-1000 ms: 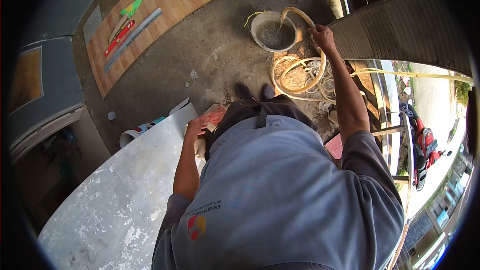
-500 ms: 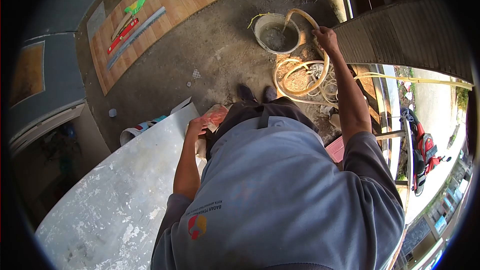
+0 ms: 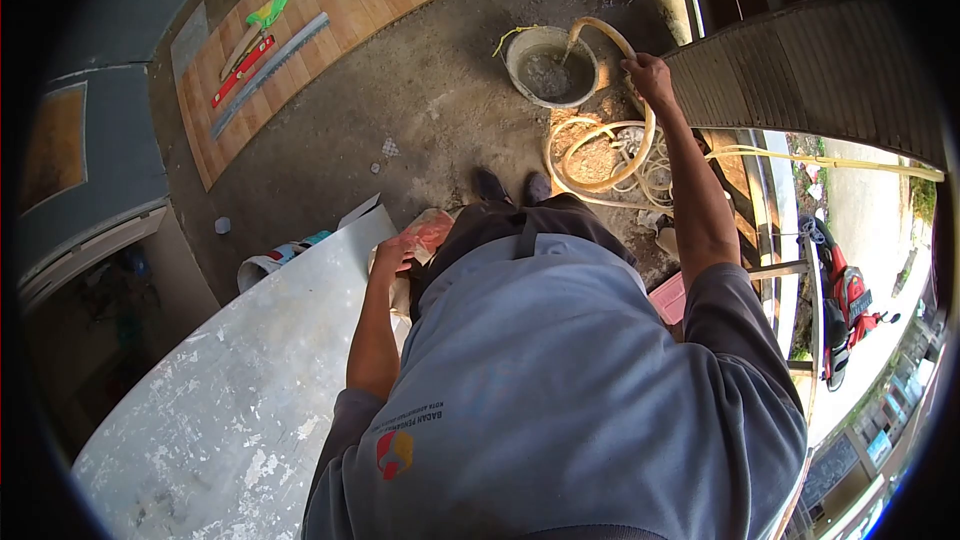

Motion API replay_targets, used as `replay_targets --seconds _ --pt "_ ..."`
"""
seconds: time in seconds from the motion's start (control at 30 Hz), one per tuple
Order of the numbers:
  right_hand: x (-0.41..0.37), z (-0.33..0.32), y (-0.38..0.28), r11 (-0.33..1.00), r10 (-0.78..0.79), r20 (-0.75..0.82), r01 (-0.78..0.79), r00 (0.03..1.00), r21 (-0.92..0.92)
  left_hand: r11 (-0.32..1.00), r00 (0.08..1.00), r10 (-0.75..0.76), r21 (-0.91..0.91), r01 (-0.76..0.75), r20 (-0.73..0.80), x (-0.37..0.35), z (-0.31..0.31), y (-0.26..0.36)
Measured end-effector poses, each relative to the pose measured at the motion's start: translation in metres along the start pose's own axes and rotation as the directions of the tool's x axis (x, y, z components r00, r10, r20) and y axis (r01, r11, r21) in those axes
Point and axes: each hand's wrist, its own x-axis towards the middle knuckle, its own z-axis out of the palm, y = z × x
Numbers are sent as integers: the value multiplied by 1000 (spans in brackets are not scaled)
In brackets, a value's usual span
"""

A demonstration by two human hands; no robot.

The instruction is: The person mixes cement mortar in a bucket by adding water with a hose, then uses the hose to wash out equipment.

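The right hand (image 3: 650, 75) was closed around a pale hose (image 3: 610, 30), holding its arched end over the grey bucket (image 3: 511, 55) on the concrete floor (image 3: 400, 110), where water ran from the hose's mouth into the murky fill. More of the hose lay in loose coils (image 3: 598, 155) just beside the bucket, near the person's shoes (image 3: 510, 185). The left hand (image 3: 392, 255) rested with fingers curled at the edge of the paint-spattered surface (image 3: 250, 380); whether it gripped anything could not be told. An orange bag (image 3: 432, 230) lay just beside it
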Motion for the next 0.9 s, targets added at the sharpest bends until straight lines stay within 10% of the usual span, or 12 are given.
replay_targets --seconds 0.9 --pt "-8 1 -10 998 35 -65 -37 997 -44 1000 1000 -14 4 14 -6 -1 5 -4"
